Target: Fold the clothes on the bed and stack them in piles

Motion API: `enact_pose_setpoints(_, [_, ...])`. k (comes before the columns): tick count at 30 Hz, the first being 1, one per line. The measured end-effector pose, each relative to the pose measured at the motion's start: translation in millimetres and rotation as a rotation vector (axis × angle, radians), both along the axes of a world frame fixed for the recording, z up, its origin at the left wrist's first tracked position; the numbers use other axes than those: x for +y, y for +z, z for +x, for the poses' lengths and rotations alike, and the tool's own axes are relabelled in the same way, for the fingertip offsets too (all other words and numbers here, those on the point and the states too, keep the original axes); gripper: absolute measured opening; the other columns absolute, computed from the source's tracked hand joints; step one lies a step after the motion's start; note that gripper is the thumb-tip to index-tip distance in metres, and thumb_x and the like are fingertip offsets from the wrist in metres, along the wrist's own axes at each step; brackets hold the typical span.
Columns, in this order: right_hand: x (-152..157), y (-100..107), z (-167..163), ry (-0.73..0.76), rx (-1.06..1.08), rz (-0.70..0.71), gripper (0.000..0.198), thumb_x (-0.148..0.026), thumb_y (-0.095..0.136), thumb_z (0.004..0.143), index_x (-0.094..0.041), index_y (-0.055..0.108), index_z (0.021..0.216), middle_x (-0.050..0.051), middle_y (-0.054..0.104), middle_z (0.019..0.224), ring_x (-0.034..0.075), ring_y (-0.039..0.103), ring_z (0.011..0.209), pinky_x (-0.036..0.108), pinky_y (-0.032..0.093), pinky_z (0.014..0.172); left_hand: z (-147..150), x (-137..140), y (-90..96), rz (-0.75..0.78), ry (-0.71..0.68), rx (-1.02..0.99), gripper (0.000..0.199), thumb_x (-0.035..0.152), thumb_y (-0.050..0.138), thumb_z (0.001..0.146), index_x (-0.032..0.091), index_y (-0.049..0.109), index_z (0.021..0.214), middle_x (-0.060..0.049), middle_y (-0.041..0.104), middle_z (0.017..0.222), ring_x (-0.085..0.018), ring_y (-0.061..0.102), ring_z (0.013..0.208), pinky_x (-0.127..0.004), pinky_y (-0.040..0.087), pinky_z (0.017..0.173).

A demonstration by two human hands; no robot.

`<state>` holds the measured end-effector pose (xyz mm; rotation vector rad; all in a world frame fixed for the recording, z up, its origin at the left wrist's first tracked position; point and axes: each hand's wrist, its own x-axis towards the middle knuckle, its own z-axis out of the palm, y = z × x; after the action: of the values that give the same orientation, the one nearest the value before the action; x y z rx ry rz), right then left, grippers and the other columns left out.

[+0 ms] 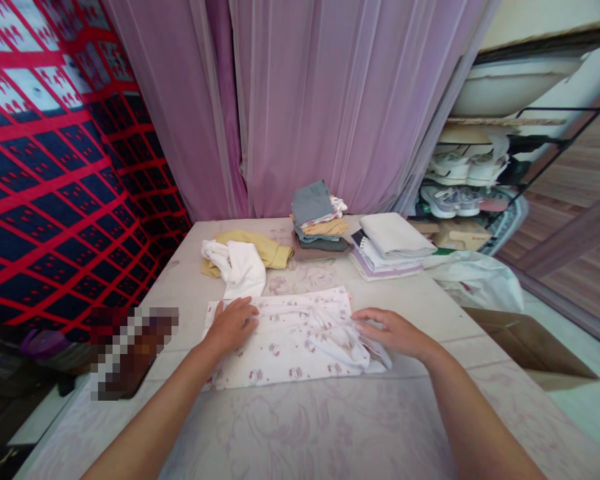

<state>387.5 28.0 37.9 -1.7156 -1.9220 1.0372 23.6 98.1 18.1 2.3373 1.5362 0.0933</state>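
A white garment (280, 347) printed with small reddish cartoon figures lies spread flat on the table (305, 430) in front of me. Its right part is bunched and wrinkled, and a loose fold sticks out at the right end. My left hand (233, 325) rests on the garment's upper left corner, palm down with fingers apart. At the right edge, my right hand (393, 331) touches the bunched fabric with its fingers stretched out. Whether the garment is a top or trousers is hard to tell.
Behind the garment lie a crumpled white cloth (243, 267) and a yellow garment (273, 250). Farther back stand a folded clothes stack (320, 227) and folded white cloths (395, 240). A blurred dark object (133, 357) lies left. A cardboard box (530, 340) and shoe rack (480, 180) are right.
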Motion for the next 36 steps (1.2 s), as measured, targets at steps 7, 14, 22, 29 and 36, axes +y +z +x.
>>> enact_pose_setpoints(7, [-41.6, -29.2, 17.7, -0.055, -0.012, 0.054, 0.029, -0.041, 0.057, 0.075, -0.021, 0.069, 0.091, 0.006, 0.068, 0.092, 0.02, 0.061, 0.084, 0.032, 0.049, 0.079, 84.5, -6.0, -4.1, -0.002, -0.325, -0.126, 0.051, 0.028, 0.039, 0.09, 0.02, 0.04, 0.14, -0.008, 0.035, 0.15, -0.023, 0.025, 0.14, -0.047, 0.017, 0.114])
enact_pose_setpoints(14, [-30.3, -3.1, 12.7, -0.24, -0.142, 0.584, 0.025, -0.022, 0.045, 0.078, -0.024, 0.069, 0.085, 0.007, 0.064, 0.108, 0.023, 0.056, 0.105, 0.037, 0.043, 0.093, 94.8, -7.6, -12.5, -0.092, -0.276, -0.247, 0.042, 0.035, 0.044, 0.089, 0.022, 0.055, 0.128, -0.008, 0.045, 0.143, -0.025, 0.033, 0.137, -0.048, 0.019, 0.113])
enact_pose_setpoints(22, [25.3, 42.5, -54.8, -0.074, -0.171, 0.91, 0.023, -0.024, 0.053, 0.083, -0.028, 0.07, 0.098, 0.004, 0.058, 0.126, 0.026, 0.043, 0.124, 0.044, 0.029, 0.104, 136.1, -29.7, 41.8, -0.151, -0.081, -0.93, 0.091, 0.046, 0.072, 0.069, 0.023, 0.028, 0.145, -0.013, 0.049, 0.137, -0.026, 0.051, 0.12, -0.042, 0.041, 0.101])
enact_pose_setpoints(29, [38.0, 29.1, -33.5, -0.12, -0.008, 0.577, 0.039, -0.025, 0.054, 0.08, -0.022, 0.059, 0.119, 0.008, 0.06, 0.122, 0.021, 0.057, 0.107, 0.035, 0.044, 0.093, 106.4, -25.6, 30.1, -0.342, 0.372, -1.129, 0.076, 0.045, 0.068, 0.066, 0.019, 0.044, 0.133, 0.004, 0.053, 0.075, -0.008, 0.052, 0.059, -0.023, 0.047, 0.061])
enact_pose_setpoints(36, [-4.2, -22.0, -18.8, 0.108, -0.115, 0.411, 0.026, -0.028, 0.059, 0.078, -0.022, 0.069, 0.101, 0.006, 0.069, 0.098, 0.02, 0.062, 0.094, 0.032, 0.044, 0.087, 63.8, -42.5, 3.1, -0.25, 0.363, -0.805, 0.081, 0.038, 0.057, 0.077, 0.022, 0.02, 0.147, 0.007, 0.048, 0.065, -0.012, 0.053, 0.059, -0.025, 0.046, 0.06])
